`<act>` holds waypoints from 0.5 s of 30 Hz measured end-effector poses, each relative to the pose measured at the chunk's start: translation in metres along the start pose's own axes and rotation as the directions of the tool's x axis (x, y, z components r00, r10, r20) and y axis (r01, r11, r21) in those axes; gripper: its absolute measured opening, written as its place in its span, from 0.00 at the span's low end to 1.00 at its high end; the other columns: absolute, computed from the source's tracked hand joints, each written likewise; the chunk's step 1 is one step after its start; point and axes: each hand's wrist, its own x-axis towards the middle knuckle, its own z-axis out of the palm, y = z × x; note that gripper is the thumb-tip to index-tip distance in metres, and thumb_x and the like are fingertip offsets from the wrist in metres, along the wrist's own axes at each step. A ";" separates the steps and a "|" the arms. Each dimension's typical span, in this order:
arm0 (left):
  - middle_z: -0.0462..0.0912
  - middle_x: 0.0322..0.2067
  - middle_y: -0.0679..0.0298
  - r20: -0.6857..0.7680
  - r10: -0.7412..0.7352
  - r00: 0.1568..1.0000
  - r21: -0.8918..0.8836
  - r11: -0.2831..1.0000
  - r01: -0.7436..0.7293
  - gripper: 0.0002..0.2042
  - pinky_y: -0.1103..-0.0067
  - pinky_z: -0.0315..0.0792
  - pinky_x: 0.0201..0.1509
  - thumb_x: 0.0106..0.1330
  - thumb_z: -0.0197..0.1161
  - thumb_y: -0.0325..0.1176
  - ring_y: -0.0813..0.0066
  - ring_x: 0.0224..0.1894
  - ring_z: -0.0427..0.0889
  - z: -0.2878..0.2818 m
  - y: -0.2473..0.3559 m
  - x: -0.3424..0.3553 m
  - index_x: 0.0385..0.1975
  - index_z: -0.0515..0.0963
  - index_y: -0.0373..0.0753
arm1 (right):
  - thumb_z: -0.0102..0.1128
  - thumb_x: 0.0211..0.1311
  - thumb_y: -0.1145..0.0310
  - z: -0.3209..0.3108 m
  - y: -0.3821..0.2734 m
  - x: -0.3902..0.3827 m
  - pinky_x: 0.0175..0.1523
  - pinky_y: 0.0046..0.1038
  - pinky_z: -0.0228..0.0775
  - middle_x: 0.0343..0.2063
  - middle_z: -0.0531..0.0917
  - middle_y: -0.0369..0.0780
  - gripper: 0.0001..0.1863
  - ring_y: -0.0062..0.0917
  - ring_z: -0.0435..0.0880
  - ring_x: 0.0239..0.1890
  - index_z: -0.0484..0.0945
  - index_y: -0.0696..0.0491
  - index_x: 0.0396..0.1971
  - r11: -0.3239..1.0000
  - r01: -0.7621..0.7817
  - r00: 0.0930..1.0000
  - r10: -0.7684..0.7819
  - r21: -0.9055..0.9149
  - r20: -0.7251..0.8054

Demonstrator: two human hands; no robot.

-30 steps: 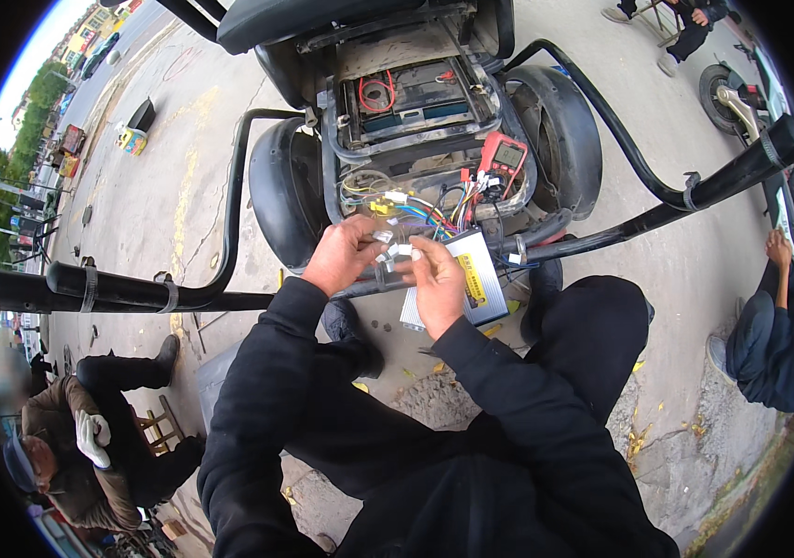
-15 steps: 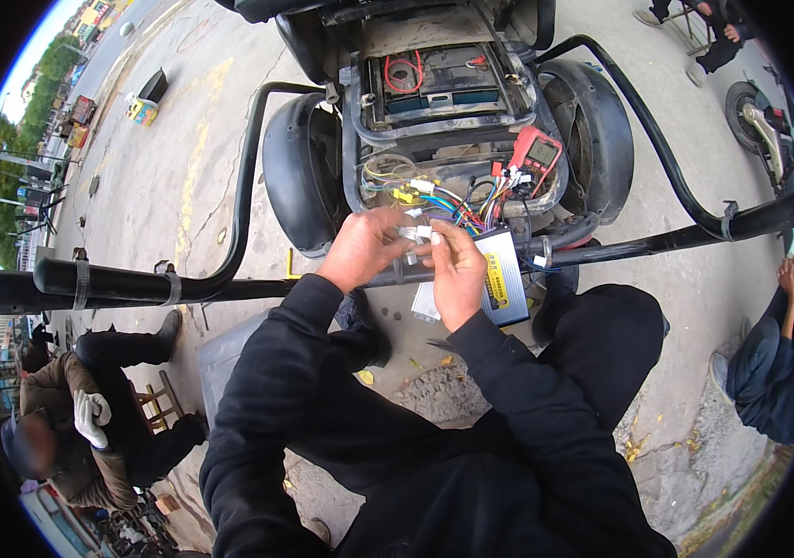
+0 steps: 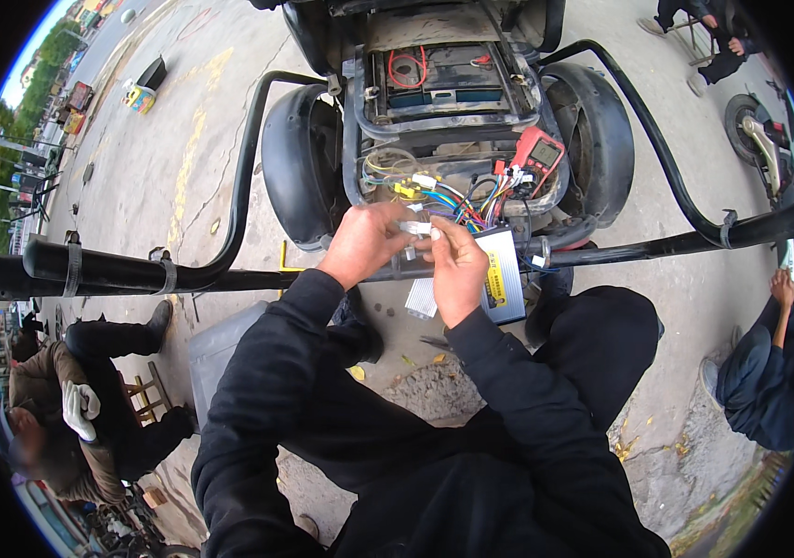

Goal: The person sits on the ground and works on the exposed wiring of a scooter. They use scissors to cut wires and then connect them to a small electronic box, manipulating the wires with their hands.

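Note:
My left hand and my right hand meet in front of the vehicle frame, fingertips almost touching. Both pinch small white plastic wire connectors, partly hidden by the fingers. Just beyond them, a bundle of coloured wires spreads out with more white and yellow plugs. Beside my right hand lies a silver finned controller box with a yellow label, tilted below the bar. A red multimeter rests on the frame behind the wires.
A black tubular bar crosses in front of me, between two black wheel fenders. A red cable lies in the open compartment. One person with a white glove sits at left; another is at right. A grey panel lies beside my leg.
My hands stay pinched at nearly the same place, with the white connectors shifting slightly between the fingertips. The whole view has tilted a little.

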 end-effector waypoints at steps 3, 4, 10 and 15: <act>0.90 0.32 0.50 -0.037 -0.022 0.999 -0.001 1.000 0.022 0.14 0.69 0.85 0.39 0.61 0.78 0.25 0.57 0.32 0.93 0.003 0.003 -0.001 0.47 0.90 0.34 | 0.62 0.84 0.74 0.001 0.000 0.001 0.44 0.21 0.83 0.46 0.92 0.37 0.13 0.19 0.93 0.42 0.85 0.59 0.61 1.000 0.000 1.000 0.000 0.011 -0.022; 0.90 0.32 0.50 -0.045 -0.029 0.999 -0.006 1.000 0.029 0.14 0.69 0.85 0.39 0.61 0.79 0.25 0.56 0.32 0.93 0.004 0.005 -0.001 0.46 0.90 0.34 | 0.62 0.84 0.74 0.002 0.000 0.002 0.44 0.21 0.83 0.46 0.92 0.38 0.13 0.19 0.93 0.42 0.85 0.59 0.61 0.999 -0.021 0.999 0.022 0.025 -0.029; 0.90 0.33 0.50 -0.059 -0.047 0.997 0.037 0.998 0.050 0.14 0.67 0.85 0.40 0.60 0.79 0.27 0.55 0.32 0.93 0.004 0.007 -0.002 0.46 0.90 0.33 | 0.62 0.84 0.75 0.004 -0.002 0.002 0.42 0.21 0.83 0.45 0.92 0.38 0.13 0.19 0.93 0.40 0.86 0.60 0.60 1.000 -0.014 0.998 0.013 -0.019 -0.054; 0.90 0.26 0.55 -0.053 -0.007 0.999 0.071 0.997 0.011 0.12 0.73 0.82 0.32 0.63 0.77 0.23 0.72 0.26 0.89 0.004 0.006 0.001 0.46 0.88 0.31 | 0.62 0.84 0.75 0.006 -0.003 0.002 0.41 0.20 0.83 0.44 0.92 0.38 0.13 0.19 0.93 0.39 0.86 0.60 0.61 1.000 -0.006 0.998 0.006 0.013 -0.068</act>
